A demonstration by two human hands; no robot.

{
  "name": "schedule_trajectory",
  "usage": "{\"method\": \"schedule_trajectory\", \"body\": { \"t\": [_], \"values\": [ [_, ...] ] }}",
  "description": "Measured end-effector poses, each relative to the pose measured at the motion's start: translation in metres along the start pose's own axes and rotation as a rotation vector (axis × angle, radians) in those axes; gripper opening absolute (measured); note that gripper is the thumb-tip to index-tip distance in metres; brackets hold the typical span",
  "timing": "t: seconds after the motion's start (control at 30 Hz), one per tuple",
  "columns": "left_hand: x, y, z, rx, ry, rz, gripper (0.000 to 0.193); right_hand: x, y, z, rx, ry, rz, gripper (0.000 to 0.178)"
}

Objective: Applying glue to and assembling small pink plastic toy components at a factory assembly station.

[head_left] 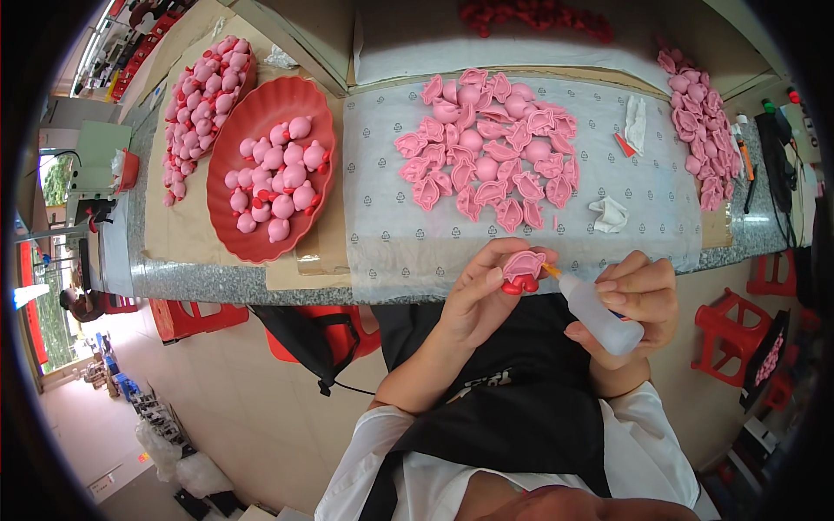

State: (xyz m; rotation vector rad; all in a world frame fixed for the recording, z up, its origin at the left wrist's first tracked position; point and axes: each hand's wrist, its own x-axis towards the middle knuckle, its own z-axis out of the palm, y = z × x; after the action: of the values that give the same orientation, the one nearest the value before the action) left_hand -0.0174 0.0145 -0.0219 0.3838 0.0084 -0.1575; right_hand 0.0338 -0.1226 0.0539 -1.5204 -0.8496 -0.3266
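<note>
Between the fingers of my left hand [477,300] is a pink hollow half-shell piece [525,263] with red parts [521,284] along its lower side. My right hand [641,300] grips a translucent white squeeze bottle [601,314], tilted so its orange nozzle [552,271] meets or nearly meets the right rim of the shell. Whether anything flows from the tip is too small to tell. Both hands are raised at the table's near edge. Just beyond them, a spread of loose pink half-shells [491,148] lies on the printed white sheet [382,217].
Left stands a red scalloped tray [223,227] with round pink pieces bearing red parts. Behind it is a heap of similar pieces [204,104]; more shells [702,130] lie far right. Crumpled tissue [610,215] and a red-and-white strip [634,130] rest on the sheet. Red stools [738,328] stand below.
</note>
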Motion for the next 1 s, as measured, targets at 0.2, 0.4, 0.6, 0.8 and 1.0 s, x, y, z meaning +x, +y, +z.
{"method": "schedule_trajectory", "body": {
  "t": [0.2,0.4,0.6,0.8,1.0],
  "values": [
    [0.000,0.000,-0.001,-0.019,-0.020,0.008,0.038,0.001,0.001,0.000,0.025,0.007,0.019,0.049],
    [0.001,-0.001,0.002,-0.030,-0.051,0.003,0.037,-0.003,0.003,0.005,-0.013,0.019,-0.008,0.041],
    [0.001,-0.001,0.002,0.022,0.000,-0.010,0.039,-0.003,0.003,0.006,0.034,0.000,-0.013,0.041],
    [0.000,0.000,-0.002,-0.055,-0.014,0.027,0.039,-0.006,0.002,-0.006,0.098,0.098,0.020,0.047],
    [-0.001,0.001,-0.001,-0.036,-0.026,0.028,0.039,-0.008,0.004,-0.006,0.047,0.065,0.030,0.047]
  ]
}}
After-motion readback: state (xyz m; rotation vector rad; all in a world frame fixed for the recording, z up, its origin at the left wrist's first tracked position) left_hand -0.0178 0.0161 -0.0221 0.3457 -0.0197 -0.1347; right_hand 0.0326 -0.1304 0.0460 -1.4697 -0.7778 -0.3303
